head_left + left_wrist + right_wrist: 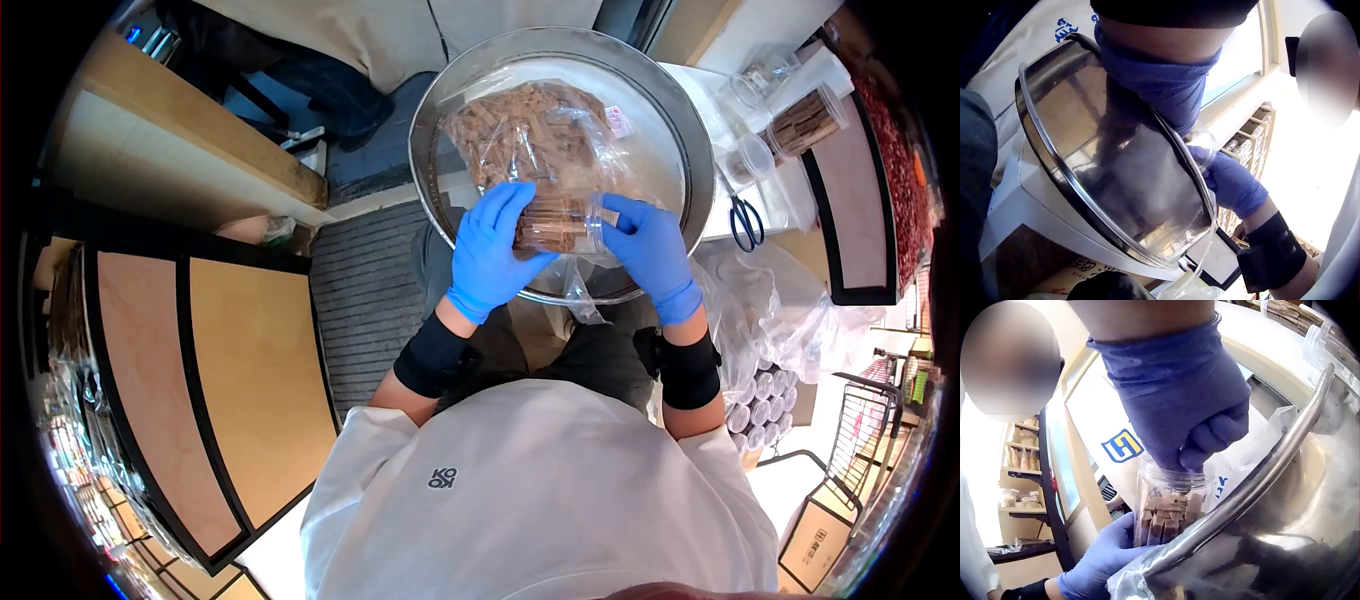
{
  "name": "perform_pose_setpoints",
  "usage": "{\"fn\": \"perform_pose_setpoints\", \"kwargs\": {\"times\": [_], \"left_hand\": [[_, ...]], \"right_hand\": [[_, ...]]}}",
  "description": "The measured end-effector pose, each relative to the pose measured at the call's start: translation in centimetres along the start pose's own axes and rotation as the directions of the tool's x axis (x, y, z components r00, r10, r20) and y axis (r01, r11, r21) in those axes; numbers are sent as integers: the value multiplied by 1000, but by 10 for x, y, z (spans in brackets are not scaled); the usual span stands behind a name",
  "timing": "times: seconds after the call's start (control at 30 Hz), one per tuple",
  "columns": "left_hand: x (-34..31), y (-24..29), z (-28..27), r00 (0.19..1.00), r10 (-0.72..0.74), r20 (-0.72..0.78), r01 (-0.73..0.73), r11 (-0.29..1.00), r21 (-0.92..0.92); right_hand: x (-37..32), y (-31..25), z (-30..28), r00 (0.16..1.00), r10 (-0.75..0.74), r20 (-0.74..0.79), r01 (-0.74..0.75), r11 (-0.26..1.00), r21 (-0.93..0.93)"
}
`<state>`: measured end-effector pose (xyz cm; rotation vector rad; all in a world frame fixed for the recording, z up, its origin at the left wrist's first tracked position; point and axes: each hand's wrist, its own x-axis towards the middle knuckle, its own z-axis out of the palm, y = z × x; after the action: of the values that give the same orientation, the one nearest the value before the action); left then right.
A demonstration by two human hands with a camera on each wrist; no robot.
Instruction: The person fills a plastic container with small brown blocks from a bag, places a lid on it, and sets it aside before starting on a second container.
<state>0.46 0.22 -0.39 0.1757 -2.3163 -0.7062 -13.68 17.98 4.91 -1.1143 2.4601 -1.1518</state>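
A clear plastic jar (560,224) with brown sticks inside lies across the front of a round metal pan (700,150). The left hand (492,250), in a blue glove, grips the jar's body. In the right wrist view the right hand (1188,419) has its curled fingers at the mouth of the jar (1169,512), some fingertips inside the rim; whether they pinch a stick is hidden. Brown sticks (1163,519) stand packed in the jar. Behind the hands a clear bag of brown pieces (530,130) lies in the pan.
Right of the pan, a white table holds clear jars (745,160), a jar of dark sticks (805,122) and scissors (746,222). Clear plastic bags (750,300) hang below, above several stacked jars (765,410). A framed panel (260,380) stands at left.
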Motion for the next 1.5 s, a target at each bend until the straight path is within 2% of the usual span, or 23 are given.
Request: {"fn": "perform_pose_setpoints", "kwargs": {"times": [0.03,0.1,0.2,0.3,0.43,0.5,0.53,0.63,0.7,0.8,0.93,1.0,1.03,1.1,1.2,1.4,1.5], "left_hand": [[0,0,0,1000,2,10,-2,1000,4],[1,-2,0,1000,11,11,-11,1000,0],[0,-2,0,1000,26,17,-26,1000,6],[0,-2,1,999,26,29,-26,1000,11],[0,-2,1,999,14,36,-14,1000,10],[-1,-3,2,999,12,36,-12,1000,13],[-1,-3,2,999,11,34,-12,1000,19],[0,-1,1,999,17,50,-17,1000,13],[0,-1,0,998,17,58,-17,1000,15],[1,0,0,997,25,75,-27,999,26],[3,1,-1,994,34,106,-35,999,6],[3,2,-3,996,18,89,-19,1000,8],[2,3,-3,997,7,74,-7,1000,3],[2,1,-3,997,9,72,-9,1000,-5],[3,0,-1,997,16,71,-15,1000,-16],[1,0,-1,998,12,55,-11,1000,-9],[1,0,-1,999,3,54,-2,1000,-17]], "right_hand": [[1,0,0,1000,1,-2,-1,1000,0],[3,0,0,990,-100,102,112,985,-129],[4,-9,-5,978,-78,195,106,985,-137],[6,-15,-9,974,-43,221,81,983,-167],[3,-10,-9,985,-15,172,30,996,-80],[1,-6,-9,987,-149,62,149,989,-3],[0,-4,-10,987,-149,62,149,989,-3],[-2,-3,-15,984,-130,121,133,991,-19],[-1,-9,-21,959,95,266,-58,988,-144],[0,-3,-20,957,47,287,-28,997,-67],[4,2,-29,936,32,350,-3,997,-82],[1,5,-36,951,-86,296,62,994,90],[1,3,-36,951,-84,298,59,994,91],[1,-2,-36,975,-2,222,-55,966,252],[0,-3,-25,981,40,191,-101,941,323],[-2,0,-2,994,12,110,-52,928,370],[-3,-4,1,999,13,38,-25,946,322]]}}
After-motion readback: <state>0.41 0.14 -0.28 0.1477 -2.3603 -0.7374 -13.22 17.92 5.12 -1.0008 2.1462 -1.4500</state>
